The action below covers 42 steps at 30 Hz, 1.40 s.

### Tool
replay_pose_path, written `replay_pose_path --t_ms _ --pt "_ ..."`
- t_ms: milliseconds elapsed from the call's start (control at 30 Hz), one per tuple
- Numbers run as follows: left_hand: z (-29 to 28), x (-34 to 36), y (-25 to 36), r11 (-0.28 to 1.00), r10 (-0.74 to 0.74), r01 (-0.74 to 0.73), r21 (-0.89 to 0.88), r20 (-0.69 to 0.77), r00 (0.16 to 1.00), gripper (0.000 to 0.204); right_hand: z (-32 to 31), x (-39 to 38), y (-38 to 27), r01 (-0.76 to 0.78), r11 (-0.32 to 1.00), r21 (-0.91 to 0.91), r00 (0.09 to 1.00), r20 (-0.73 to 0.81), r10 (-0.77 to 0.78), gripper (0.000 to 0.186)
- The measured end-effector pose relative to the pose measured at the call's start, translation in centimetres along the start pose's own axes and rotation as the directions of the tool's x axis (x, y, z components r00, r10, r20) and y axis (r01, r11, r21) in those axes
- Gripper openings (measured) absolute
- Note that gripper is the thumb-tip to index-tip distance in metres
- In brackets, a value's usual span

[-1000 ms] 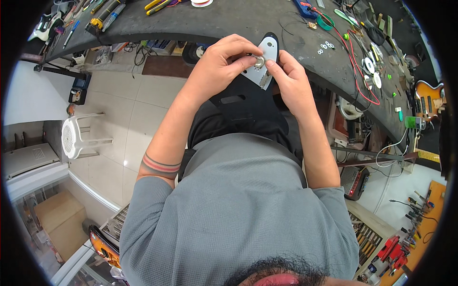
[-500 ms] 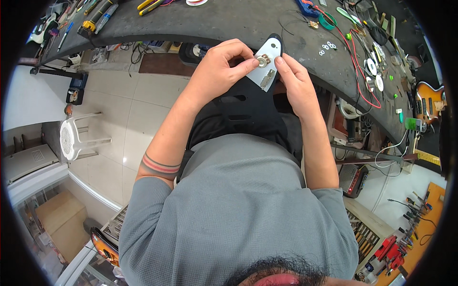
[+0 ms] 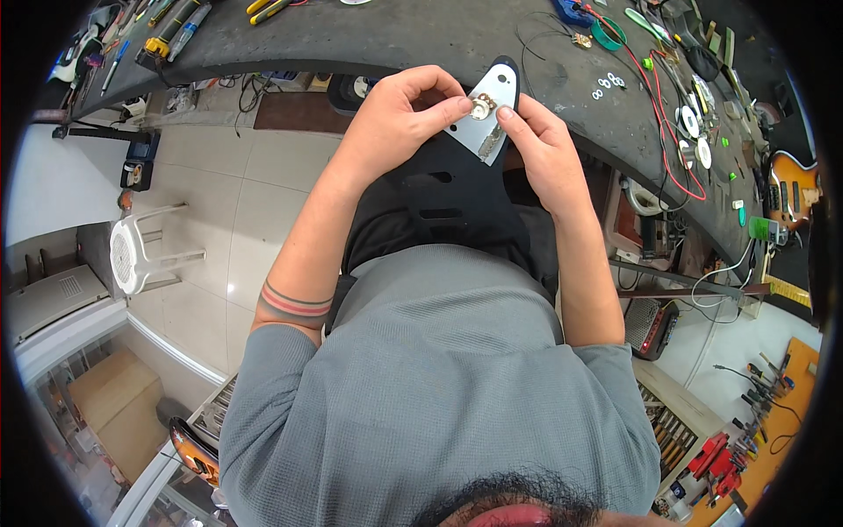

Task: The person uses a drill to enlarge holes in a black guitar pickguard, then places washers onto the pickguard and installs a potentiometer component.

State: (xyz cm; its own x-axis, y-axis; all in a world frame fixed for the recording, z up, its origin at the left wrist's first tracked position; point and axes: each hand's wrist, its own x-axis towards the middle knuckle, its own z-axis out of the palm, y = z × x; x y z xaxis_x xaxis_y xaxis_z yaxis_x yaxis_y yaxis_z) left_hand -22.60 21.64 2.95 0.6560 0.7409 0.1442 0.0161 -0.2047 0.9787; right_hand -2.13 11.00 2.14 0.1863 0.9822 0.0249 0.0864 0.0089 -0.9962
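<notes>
A black guitar pickguard (image 3: 436,197), with long slots in its lower part, leans between my lap and the workbench edge. Its upper end carries a silvery foil-like backing (image 3: 502,90). On that backing sit a round potentiometer (image 3: 481,110) and a narrow metal switch (image 3: 493,140). My left hand (image 3: 399,119) is closed, its thumb and fingertips pinching at the potentiometer. The right hand (image 3: 546,145) grips the pickguard's right edge, thumb on the silvery face beside the potentiometer and fingers hidden behind.
On the dark workbench (image 3: 421,39) lie several white washers (image 3: 608,85), a red cable (image 3: 654,105), a green ring-shaped holder (image 3: 608,33) and yellow-handled pliers (image 3: 270,10). Left stands a white plastic stool (image 3: 136,255). A sunburst guitar (image 3: 786,189) rests at the far right.
My left thumb and fingers have shifted slightly off the potentiometer's face, so more of it shows. The right thumb has slid a little left and down on the silvery face.
</notes>
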Motion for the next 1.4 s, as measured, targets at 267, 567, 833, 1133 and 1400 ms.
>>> replay_pose_path --t_ms 267,567,833,1133,1400 --pt "0.8 -0.4 -0.2 0.994 0.009 -0.010 -0.110 -0.014 1.000 0.018 0.1 0.0 -0.3 0.014 0.999 -0.032 1.000 -0.012 -0.015 0.028" --pt "0.7 0.4 -0.4 0.973 0.206 -0.207 0.099 0.022 0.978 0.020 -0.2 0.0 -0.2 0.017 1.000 -0.021 1.000 -0.014 -0.018 0.022" --pt "1.8 0.3 0.8 0.989 0.094 -0.080 0.127 -0.109 0.990 0.012 -0.8 0.0 -0.6 -0.026 0.999 -0.040 1.000 -0.013 0.025 0.021" --pt "1.8 -0.3 -0.7 0.988 0.139 -0.143 -0.058 -0.066 0.988 0.013 -0.4 -0.2 -1.6 -0.058 0.998 0.010 0.998 0.026 0.058 0.027" --pt "1.7 -0.1 -0.4 0.990 0.112 -0.115 -0.075 -0.050 0.992 0.012 -0.4 0.0 -2.0 -0.070 0.998 -0.005 0.997 0.019 0.070 0.029"
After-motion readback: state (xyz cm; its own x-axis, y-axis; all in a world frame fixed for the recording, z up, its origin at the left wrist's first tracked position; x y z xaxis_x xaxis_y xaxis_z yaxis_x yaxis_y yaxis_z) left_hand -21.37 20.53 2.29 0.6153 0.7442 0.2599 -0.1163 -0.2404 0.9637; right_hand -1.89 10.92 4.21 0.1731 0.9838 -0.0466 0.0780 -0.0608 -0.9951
